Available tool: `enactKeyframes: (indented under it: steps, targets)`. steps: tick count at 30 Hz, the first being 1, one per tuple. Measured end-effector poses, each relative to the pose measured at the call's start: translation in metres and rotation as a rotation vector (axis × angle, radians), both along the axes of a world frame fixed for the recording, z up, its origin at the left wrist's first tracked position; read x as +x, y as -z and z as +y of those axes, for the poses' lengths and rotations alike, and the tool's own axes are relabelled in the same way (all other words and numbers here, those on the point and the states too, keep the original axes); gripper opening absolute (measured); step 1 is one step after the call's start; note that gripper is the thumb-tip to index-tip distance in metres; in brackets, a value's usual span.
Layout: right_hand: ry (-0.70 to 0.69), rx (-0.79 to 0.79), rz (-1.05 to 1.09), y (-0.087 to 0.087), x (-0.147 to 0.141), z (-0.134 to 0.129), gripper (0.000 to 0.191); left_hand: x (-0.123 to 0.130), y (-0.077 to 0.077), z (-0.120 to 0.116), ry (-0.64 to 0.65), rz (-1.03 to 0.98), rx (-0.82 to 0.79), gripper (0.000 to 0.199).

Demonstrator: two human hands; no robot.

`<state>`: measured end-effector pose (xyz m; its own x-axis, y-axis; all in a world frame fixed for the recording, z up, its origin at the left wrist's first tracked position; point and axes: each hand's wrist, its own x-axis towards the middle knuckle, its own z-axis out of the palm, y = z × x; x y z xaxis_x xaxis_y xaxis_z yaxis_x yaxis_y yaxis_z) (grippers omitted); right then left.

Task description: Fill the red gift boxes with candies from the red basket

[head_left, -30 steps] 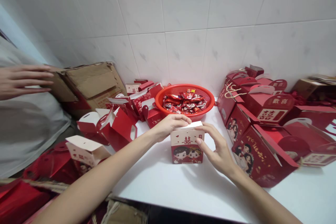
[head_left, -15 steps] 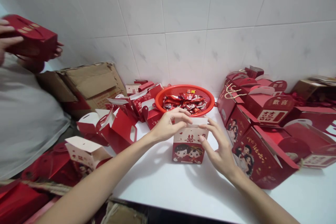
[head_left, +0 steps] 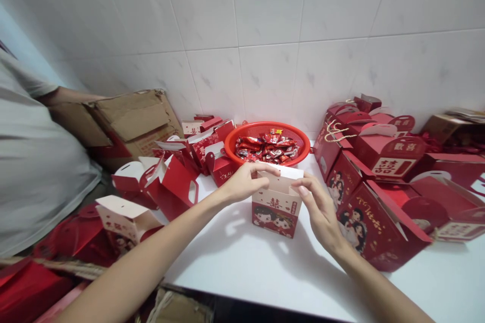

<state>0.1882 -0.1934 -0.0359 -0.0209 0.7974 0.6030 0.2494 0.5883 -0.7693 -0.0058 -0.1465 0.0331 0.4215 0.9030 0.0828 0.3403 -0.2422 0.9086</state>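
Right hand (head_left: 320, 212) pinches the box (head_left: 275, 217), on the counter (head_left: 235, 262), at its top edge, left hand (head_left: 242, 181) touches there, grip undetermined; top-edge adjustment appears in hand, apparently next requiring steady edges.

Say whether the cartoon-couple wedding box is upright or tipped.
Upright: the wedding box stands on the white table, printed couple right way up.

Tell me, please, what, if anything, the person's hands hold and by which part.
A small red-and-cream box: the left hand holds its upper edge at the left, the right hand at the right.
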Motion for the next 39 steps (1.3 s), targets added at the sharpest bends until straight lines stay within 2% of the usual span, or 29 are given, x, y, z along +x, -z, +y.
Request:
enactKeyframes:
  steps: [6,9,13,17,20,24,29,33,35,39]
  targets:
    - [-0.084,-0.093,0.169,-0.002,0.000,0.002,0.020,0.006,0.001,-0.003,-0.015,-0.002,-0.042,0.041]
    - [-0.108,-0.124,0.197,-0.002,0.001,0.005,0.018,0.008,0.002,-0.004,-0.016,-0.023,-0.062,0.038]
    - [-0.126,-0.157,0.212,-0.006,0.002,0.006,0.015,0.011,0.007,-0.004,-0.018,-0.086,-0.026,0.024]
    - [-0.117,-0.162,0.207,-0.008,0.003,0.007,0.012,0.012,0.011,-0.003,-0.021,-0.081,-0.003,0.022]
    - [-0.103,-0.160,0.191,-0.008,0.004,0.006,0.007,0.012,0.009,-0.001,-0.039,-0.017,-0.004,0.032]
    - [-0.035,-0.170,0.110,-0.006,0.006,0.005,0.020,0.008,0.004,0.004,-0.037,0.031,0.010,0.046]
    - [0.018,-0.169,0.050,-0.006,0.006,0.005,0.035,-0.002,-0.002,0.014,0.051,0.027,-0.011,0.048]
    - [0.031,-0.172,0.042,-0.008,0.005,0.003,0.035,0.000,-0.014,0.028,0.136,-0.039,0.005,0.029]
    - [0.035,-0.167,0.044,-0.008,0.005,0.002,0.033,0.005,-0.021,0.042,0.105,-0.039,0.039,0.020]
    - [0.037,-0.170,0.018,-0.009,0.005,0.000,0.033,0.017,-0.027,0.083,0.023,0.117,0.180,0.021]
